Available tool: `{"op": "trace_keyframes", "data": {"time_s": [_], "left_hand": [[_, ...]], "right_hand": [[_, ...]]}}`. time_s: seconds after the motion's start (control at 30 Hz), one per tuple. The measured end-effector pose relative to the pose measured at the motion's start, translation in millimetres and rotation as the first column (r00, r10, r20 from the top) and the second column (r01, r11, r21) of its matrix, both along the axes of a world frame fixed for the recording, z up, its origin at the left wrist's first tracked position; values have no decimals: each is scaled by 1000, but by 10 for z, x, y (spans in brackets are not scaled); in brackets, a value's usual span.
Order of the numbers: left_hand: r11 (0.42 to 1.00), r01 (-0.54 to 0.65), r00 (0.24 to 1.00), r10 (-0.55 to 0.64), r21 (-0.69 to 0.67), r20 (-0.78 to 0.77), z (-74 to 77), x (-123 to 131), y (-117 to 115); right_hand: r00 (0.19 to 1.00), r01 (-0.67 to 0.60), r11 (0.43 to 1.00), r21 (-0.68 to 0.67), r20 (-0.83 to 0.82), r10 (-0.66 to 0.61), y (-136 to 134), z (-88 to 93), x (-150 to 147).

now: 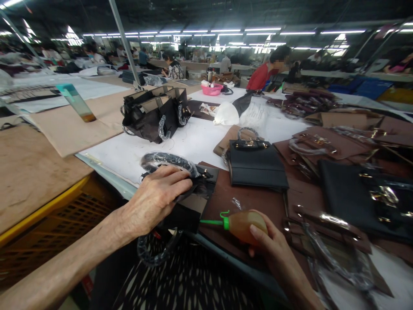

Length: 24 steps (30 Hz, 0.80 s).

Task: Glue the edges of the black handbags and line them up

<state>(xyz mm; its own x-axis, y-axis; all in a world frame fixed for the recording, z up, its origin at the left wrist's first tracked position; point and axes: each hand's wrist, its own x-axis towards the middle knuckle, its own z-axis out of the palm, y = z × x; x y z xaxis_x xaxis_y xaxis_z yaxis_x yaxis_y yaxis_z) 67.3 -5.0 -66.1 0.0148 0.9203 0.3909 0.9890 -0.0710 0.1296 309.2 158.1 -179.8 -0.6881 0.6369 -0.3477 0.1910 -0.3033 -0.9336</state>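
My left hand (161, 196) is closed on the upper edge of a black handbag (183, 217) at the table's front edge. One plastic-wrapped handle (167, 160) arches behind my fingers, and another hangs below the bag over my lap. In my right hand (269, 241) is a squeeze bottle (247, 226) of amber liquid, lying nearly level. Its thin green nozzle points left, with the tip close to the bag's side; whether it touches I cannot tell. Brown leather (219, 211) lies under the bottle.
Several black bags (155, 112) stand behind my left hand. A black bag (258, 165) and piled brown bags (329, 146) are at right. A tall bottle (75, 102) stands at left, above a yellow crate (54, 232). A person in red (261, 73) works across the table near a pink basket (212, 89).
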Motion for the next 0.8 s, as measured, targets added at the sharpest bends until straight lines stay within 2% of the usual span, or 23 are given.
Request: {"op": "trace_keyframes", "data": {"time_s": [0.3, 0.4, 0.5, 0.57, 0.6, 0.63, 0.7, 0.77, 0.8], "left_hand": [[1000, -13, 1000, 13, -24, 20, 18, -17, 26], [999, -7, 999, 8, -33, 37, 23, -28, 39], [999, -2, 1000, 3, -43, 28, 34, -50, 52], [999, -11, 1000, 11, -32, 11, 48, -72, 68], [1000, -17, 1000, 17, -23, 7, 58, -86, 80], [1000, -25, 1000, 26, -11, 10, 71, -101, 93], [999, -49, 998, 49, -2, 35, 101, -137, 121], [996, -84, 994, 84, -11, 72, 137, -173, 148], [994, -108, 990, 109, -19, 93, 153, -189, 160]], "right_hand": [[997, 26, 999, 35, 77, -28, -212, 123, 15], [995, 58, 986, 154, 68, -69, -248, 100, 52], [996, 55, 928, 368, 40, -74, -201, -4, 74], [998, 36, 836, 548, 29, -62, -130, -81, 57], [999, 22, 763, 646, 16, -43, -87, -110, 39], [1000, 10, 663, 749, -6, -8, -41, -128, 19], [995, 10, 423, 906, -52, 88, 55, -124, -13], [986, 14, 213, 977, -49, 160, 147, -49, -20], [987, 32, 121, 992, -51, 153, 188, 19, -15]]}}
